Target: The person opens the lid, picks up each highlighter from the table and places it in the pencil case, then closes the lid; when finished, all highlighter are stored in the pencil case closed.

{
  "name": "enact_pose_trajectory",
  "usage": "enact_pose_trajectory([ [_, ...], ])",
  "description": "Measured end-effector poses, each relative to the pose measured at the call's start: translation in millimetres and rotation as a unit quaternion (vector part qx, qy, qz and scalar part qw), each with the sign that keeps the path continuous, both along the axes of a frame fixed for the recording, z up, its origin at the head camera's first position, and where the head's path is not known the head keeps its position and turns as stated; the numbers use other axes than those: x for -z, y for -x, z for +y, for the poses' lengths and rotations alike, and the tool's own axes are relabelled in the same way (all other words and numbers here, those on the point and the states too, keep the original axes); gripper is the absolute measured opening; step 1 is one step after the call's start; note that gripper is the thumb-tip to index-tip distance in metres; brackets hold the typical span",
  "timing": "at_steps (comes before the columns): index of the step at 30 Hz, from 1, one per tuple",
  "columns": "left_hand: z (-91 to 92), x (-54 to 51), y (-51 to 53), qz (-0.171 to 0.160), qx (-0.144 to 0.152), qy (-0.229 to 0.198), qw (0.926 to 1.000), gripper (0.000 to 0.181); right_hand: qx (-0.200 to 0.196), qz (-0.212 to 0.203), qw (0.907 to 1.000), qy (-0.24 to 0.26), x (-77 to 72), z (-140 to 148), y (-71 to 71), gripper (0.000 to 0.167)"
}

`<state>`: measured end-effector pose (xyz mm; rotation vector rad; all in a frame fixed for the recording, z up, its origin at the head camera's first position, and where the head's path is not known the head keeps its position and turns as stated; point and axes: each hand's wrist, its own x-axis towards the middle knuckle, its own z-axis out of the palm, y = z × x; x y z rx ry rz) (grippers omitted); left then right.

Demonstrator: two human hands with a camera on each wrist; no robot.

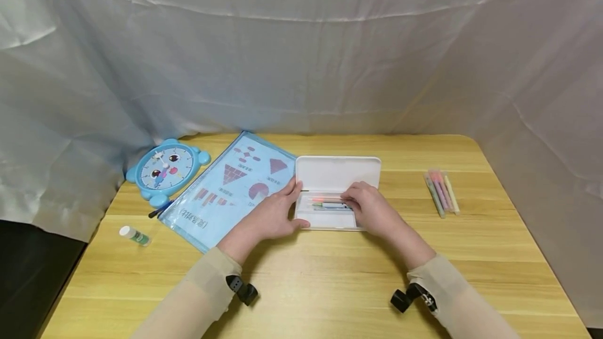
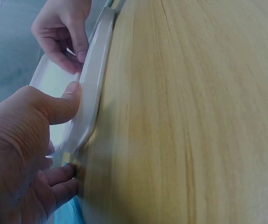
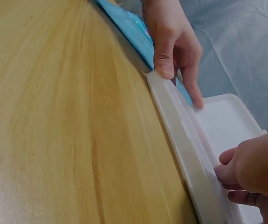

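On the table (image 1: 325, 286), the case (image 1: 336, 176) stretches sideways.

The rectangular white plastic case (image 1: 338, 172) looks plain to me; the flat light-blue plastic folder (image 1: 239, 192) carries mauve shapes; the yellow wooden tabletop (image 1: 339, 281) shows streaky grain.

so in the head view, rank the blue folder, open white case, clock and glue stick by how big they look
1. Blue folder and open white case: close in area, so not ranked apart
2. Clock
3. Glue stick, clearly smallest
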<state>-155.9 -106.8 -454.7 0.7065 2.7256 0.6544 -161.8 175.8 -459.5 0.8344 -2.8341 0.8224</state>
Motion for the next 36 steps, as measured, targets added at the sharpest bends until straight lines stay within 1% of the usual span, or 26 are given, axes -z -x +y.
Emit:
enact_pose_trajectory([
  [7, -0.4, 0.4, -1.1, -0.001, -0.001, -0.004, 1.0, 0.105, 0.006, 0.001, 0.9996, 0.028, -7.0, 11.9, -3.1, 0.016],
  [13, -0.5, 1.2, -0.7, -0.005, -0.005, -0.006, 1.0, 0.105, 0.028, -0.017, 0.9982, 0.05, -17.5, 27.4, -6.9, 0.017],
  [17, -0.1, 1.4, -0.3, -0.007, -0.007, 0.0, 0.9999, 0.105, 0.045, -0.014, 0.9972, 0.059, -24.5, 41.0, -9.6, 0.018],
  [21, 0.6, 0.4, -0.8, -0.007, -0.008, -0.002, 0.9999, 0.106, 0.06, 0.007, 0.9958, 0.068, -27.1, 57.7, -11.5, 0.018],
  [24, 0.3, -0.1, -1.5, -0.004, -0.008, -0.003, 1.0, 0.106, 0.073, 0.035, 0.9936, 0.079, -28.5, 70.3, -12.3, 0.019],
  [27, -0.5, 0.2, -1.9, -0.001, -0.008, -0.002, 1.0, 0.106, 0.085, 0.074, 0.9904, 0.08, -31.4, 81.9, -12.6, 0.02],
  [28, -0.7, 0.4, -1.9, 0.0, -0.007, -0.003, 1.0, 0.106, 0.091, 0.079, 0.9893, 0.083, -32.4, 85.3, -12.8, 0.02],
  [31, -0.8, 0.8, -2.1, 0.002, -0.006, -0.003, 1.0, 0.106, 0.105, 0.086, 0.9873, 0.082, -35.5, 96.1, -14.2, 0.019],
  [36, 0.3, -0.1, -2.2, 0.002, -0.005, -0.004, 1.0, 0.106, 0.134, 0.065, 0.9852, 0.084, -36.8, 115.4, -18.1, 0.017],
])
